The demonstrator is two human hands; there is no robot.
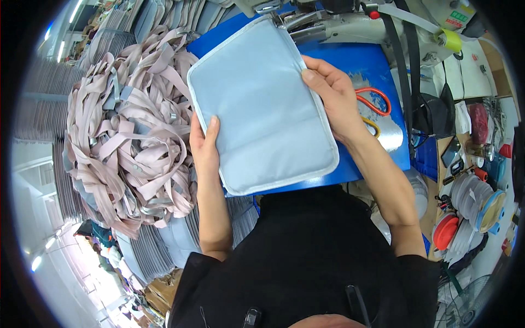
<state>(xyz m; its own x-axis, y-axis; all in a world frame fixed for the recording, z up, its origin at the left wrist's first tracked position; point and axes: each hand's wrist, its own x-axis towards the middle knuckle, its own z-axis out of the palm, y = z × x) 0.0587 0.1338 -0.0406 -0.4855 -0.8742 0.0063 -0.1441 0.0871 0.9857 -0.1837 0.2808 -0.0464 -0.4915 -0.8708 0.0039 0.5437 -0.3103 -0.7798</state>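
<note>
A padded light-blue panel (pixel 262 104) with pale edging lay flat on the blue table (pixel 377 71), its far corner under the sewing machine (pixel 328 22). The left hand (pixel 203 145) held the panel's left edge, grip clamped on it with the thumb on top. The right hand (pixel 333 93) pinched the right edge, grip likewise clamped on it. Orange scissors (pixel 377 101) lay just beside the right hand. A heap of pinkish straps (pixel 126 136) sat left of the panel.

left hand (pixel 203 145) + right hand (pixel 333 93) grip blue padded panel (pixel 260 104) | sewing machine (pixel 350 24) behind
</note>
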